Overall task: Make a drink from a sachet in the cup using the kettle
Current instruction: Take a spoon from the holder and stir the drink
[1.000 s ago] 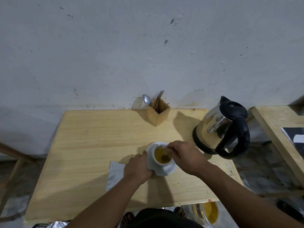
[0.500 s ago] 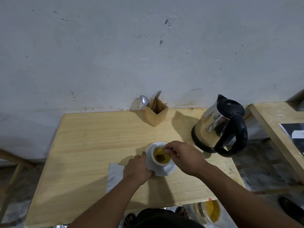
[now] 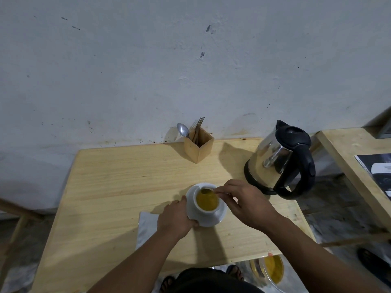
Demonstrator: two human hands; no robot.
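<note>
The white cup (image 3: pixel 206 205) holds cloudy yellow-orange liquid and sits on its saucer (image 3: pixel 220 218) mid-worktop (image 3: pixel 110 187). The left hand (image 3: pixel 175 218) wraps the saucer's edge; the right hand (image 3: pixel 245 205) pinches a spoon (image 3: pixel 208 190) dipped at the cup's far rim.

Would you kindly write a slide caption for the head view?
Right hand stirs yellow drink in white cup with spoon; left hand steadies saucer, kettle nearby.

Pale matt wood table (image 3: pixel 105 187) is showing plain grain. The kettle (image 3: pixel 273 163) is looking like shiny polished metal with glossy black plastic lid and handle. Cup (image 3: pixel 206 212) and saucer (image 3: pixel 221 216) are glossy white ceramic. Wooden holder (image 3: pixel 198 148) is keeping shiny metal cutlery; the wall (image 3: pixel 148 70) is rough, scuffed.
</note>
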